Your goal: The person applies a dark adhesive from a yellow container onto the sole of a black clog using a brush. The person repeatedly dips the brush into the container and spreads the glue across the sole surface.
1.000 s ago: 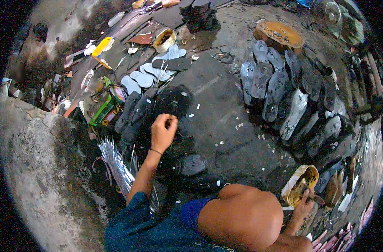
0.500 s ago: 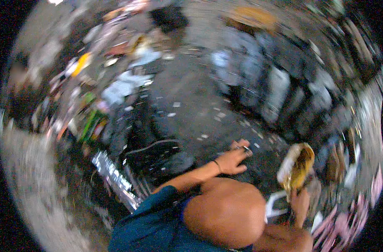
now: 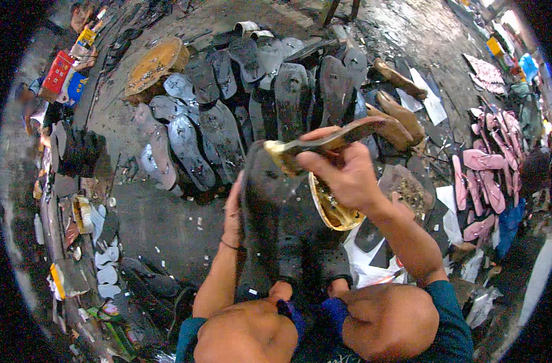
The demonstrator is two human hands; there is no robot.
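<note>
A long dark shoe sole (image 3: 259, 175) stands nearly upright in front of me, with my left hand (image 3: 232, 213) gripping its left edge; part of those fingers is hidden behind it. Above the sole's right side, my right hand (image 3: 348, 172) is closed round the dark handle of a brush (image 3: 315, 144). The brush's pale yellow tip is close to the sole's upper part; whether it touches, I cannot tell. Just under my right hand is an open container (image 3: 331, 213) with a yellow, sticky-looking inside. My dark clogs (image 3: 333, 260) are below, between my knees.
Many dark soles (image 3: 197, 136) stand in rows beyond my hands. A round wooden block (image 3: 156, 65) lies at far left, brown shoe lasts (image 3: 403, 118) to the right of the rows. Pink sandals (image 3: 484, 175) are heaped at right; mixed scraps and packets line the left.
My view has turned right. My left hand, earlier empty and stretched over the ground, now holds the sole. My right hand, earlier low beside the yellow container, is raised with the brush.
</note>
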